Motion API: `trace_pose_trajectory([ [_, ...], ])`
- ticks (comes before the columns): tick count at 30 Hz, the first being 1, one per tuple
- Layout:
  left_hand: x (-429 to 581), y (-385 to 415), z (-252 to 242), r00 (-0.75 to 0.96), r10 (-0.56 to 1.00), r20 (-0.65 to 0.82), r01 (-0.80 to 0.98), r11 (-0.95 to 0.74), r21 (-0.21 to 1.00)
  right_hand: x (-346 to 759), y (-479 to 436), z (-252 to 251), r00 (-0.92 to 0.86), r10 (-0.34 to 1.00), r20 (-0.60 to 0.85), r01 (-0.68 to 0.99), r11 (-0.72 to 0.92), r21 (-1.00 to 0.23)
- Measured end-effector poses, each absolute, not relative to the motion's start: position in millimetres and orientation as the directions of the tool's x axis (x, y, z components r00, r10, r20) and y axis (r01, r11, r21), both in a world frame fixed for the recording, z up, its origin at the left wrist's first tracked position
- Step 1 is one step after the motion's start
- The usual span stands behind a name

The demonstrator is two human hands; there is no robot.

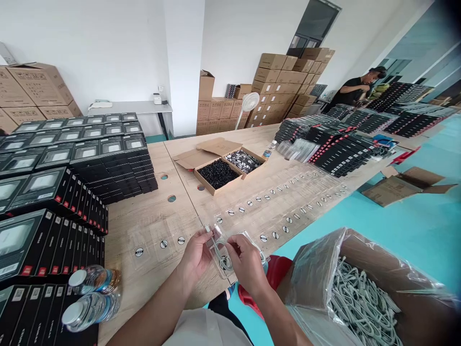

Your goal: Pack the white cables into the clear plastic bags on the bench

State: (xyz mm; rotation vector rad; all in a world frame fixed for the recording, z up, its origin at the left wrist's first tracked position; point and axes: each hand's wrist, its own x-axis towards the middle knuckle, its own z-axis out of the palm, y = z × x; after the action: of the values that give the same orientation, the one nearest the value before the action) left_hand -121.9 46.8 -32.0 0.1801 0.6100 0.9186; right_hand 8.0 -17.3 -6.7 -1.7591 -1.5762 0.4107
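A coiled white cable (224, 257) lies over a clear plastic tray with a round black-and-white label, at the table's front edge. My left hand (196, 252) is closed on the cable's connector end, at the tray's upper left. On the right, my right hand (247, 262) pinches the cable coil with thumb and fingers. Another white cable (256, 244) shows just behind my right hand. Flat clear trays (163, 244) with round labels lie left of my hands, and more stand in long rows (267, 197) to the back right.
Stacked black boxes (90, 158) and two water bottles (91, 307) are at left. An open carton (218, 174) holds small black parts. A large lined carton (320, 269) of cables stands at right. Behind it is a red stool (277, 266). A person (355, 89) works far right.
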Motion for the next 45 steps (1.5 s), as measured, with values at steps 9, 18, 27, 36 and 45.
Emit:
trace_pose_trajectory([
  [9,-114.8,42.9,-26.5,0.396,0.865,-0.308,-0.683,0.502,0.53,2.9,-14.9,-16.8,0.352,0.914,0.202,0.618,-0.064,-0.784],
  [18,-113.2,39.8,-24.1,0.397,0.893,-0.212,-0.684,0.442,0.581,3.2,-11.2,-13.6,0.255,0.938,0.234,0.751,-0.039,-0.659],
  [27,-106.6,33.5,-18.3,0.342,0.896,-0.282,-0.658,0.443,0.609,-3.5,-4.4,11.4,0.128,0.992,-0.004,0.98,-0.127,-0.155],
  [36,-97.3,35.6,-31.7,0.133,0.899,-0.416,-0.577,0.412,0.705,-13.8,-3.1,9.8,0.082,0.988,-0.127,0.993,-0.091,-0.071],
  [45,-104.0,41.7,-40.2,0.154,0.866,-0.475,-0.595,0.465,0.655,-16.0,-9.1,-9.3,0.09,0.995,-0.031,0.965,-0.095,-0.244],
])
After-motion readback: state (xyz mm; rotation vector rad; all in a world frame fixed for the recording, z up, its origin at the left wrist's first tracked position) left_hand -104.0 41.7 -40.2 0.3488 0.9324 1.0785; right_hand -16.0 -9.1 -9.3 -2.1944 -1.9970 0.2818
